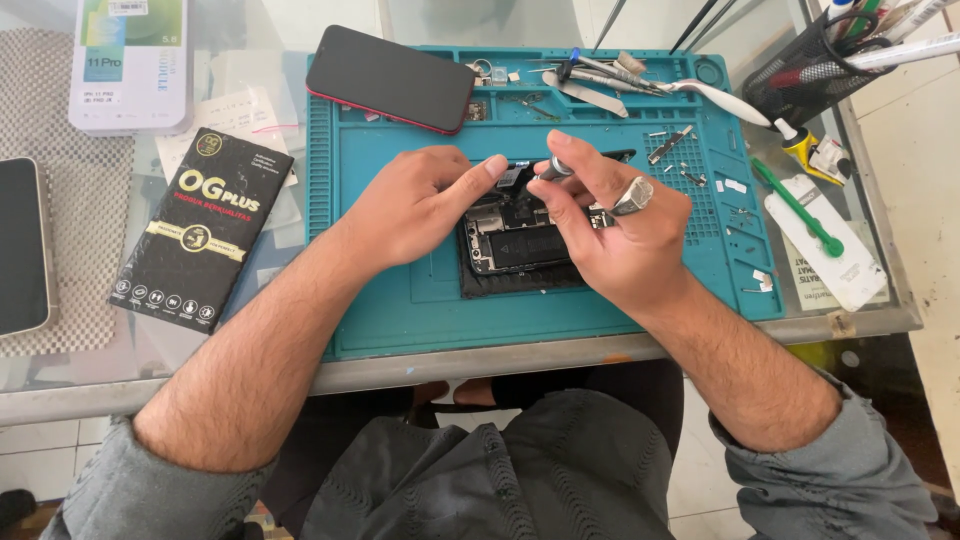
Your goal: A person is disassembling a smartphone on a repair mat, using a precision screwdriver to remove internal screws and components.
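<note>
An opened phone (520, 245) with its insides exposed lies on a teal repair mat (400, 310). My left hand (415, 205) rests on the phone's left side, forefinger stretched toward its top edge. My right hand (610, 225), wearing a ring, pinches a small screwdriver (553, 170) whose tip points down into the phone's upper part. The fingers hide much of the phone's top half.
A red-edged dark phone (392, 78) lies at the mat's top left. Tweezers and other tools (610, 80) fill the mat's top tray. A black flat package (203, 228), a white box (130, 62), a mesh holder (800, 70) and a white-and-green tool (815, 235) lie around.
</note>
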